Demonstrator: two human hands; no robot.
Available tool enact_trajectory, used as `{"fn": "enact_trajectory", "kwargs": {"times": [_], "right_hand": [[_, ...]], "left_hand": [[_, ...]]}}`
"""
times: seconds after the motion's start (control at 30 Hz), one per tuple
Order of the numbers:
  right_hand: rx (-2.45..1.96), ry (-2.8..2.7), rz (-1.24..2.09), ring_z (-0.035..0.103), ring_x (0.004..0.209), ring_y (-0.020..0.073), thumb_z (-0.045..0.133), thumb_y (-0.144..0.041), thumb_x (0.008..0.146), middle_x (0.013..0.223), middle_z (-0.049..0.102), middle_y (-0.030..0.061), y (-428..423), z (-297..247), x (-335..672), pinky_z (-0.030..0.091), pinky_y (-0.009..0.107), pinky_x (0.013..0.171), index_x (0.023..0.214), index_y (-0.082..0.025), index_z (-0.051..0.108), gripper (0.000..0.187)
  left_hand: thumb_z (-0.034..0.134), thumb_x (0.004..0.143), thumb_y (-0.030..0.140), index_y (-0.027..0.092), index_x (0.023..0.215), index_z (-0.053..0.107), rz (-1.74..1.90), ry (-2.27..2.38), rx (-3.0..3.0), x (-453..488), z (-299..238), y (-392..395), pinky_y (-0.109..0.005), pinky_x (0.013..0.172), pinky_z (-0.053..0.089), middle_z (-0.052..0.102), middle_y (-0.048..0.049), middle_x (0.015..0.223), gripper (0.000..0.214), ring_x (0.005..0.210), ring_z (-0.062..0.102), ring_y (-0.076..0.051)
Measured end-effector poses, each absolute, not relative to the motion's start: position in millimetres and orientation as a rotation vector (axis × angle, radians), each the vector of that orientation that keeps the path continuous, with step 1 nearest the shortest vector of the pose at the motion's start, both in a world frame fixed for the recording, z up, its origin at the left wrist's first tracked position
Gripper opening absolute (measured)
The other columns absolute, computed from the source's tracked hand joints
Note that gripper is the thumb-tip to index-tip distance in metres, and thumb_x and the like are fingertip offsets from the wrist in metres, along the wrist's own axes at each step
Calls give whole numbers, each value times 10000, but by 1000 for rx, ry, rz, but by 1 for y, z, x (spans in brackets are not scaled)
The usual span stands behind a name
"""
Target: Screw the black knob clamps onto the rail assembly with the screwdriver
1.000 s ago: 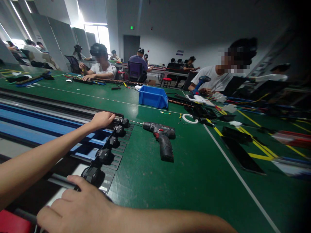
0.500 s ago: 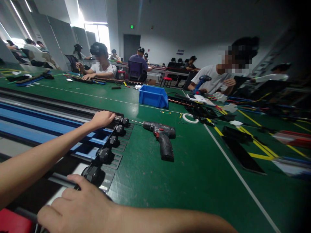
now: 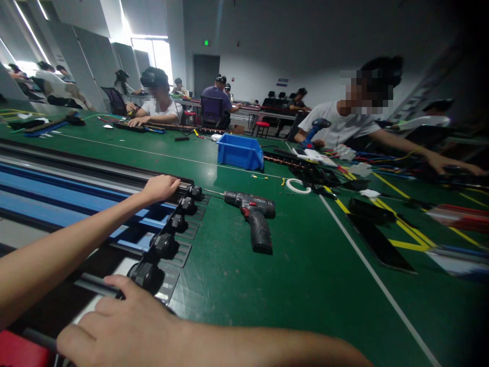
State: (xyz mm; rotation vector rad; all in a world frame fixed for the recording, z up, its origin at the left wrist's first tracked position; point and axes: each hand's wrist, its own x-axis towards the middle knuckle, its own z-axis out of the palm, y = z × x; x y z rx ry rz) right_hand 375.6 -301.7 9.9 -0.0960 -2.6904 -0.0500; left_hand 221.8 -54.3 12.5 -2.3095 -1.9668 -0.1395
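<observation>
A long assembly of blue and black rails [image 3: 57, 196] lies at left, with a row of black cable glands [image 3: 165, 245] along its end. My left hand [image 3: 162, 188] is closed over the far corner of that end, fingertips mostly hidden. Nearer me, my right hand [image 3: 126, 326] curls over the near corner beside the largest gland, its thumb by a dark bar and its finger ends out of sight. Slotted metal tabs [image 3: 179, 255] stick out past the glands. To their right, a black cordless drill [image 3: 254, 211] lies on its side, bit pointing toward the glands.
Beyond the drill on the green table [image 3: 305, 285] stand a blue bin [image 3: 240, 152] and a white ring [image 3: 298, 186]. Black panels [image 3: 378, 242], wires and a blue drill [image 3: 316, 131] lie to the right. A co-worker [image 3: 332, 122] sits across the table; a red object [image 3: 23, 350] is at lower left.
The co-worker at right has lowered a raised hand and stretched that arm out to the right over the wires. My hands and the rail assembly stay practically where they were.
</observation>
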Motion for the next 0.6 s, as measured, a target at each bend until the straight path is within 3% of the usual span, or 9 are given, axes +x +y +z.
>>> {"fn": "enact_trajectory", "kwargs": {"times": [0.6], "right_hand": [[-68, -2674, -70, 635, 1047, 155, 429, -269, 1019, 1057, 711, 12, -300, 11, 376, 304, 479, 1173, 1123, -163, 619, 241]], "left_hand": [[219, 957, 512, 209, 829, 703, -155, -1958, -2324, 223, 14, -55, -312, 675, 436, 745, -140, 904, 585, 871, 694, -293]]}}
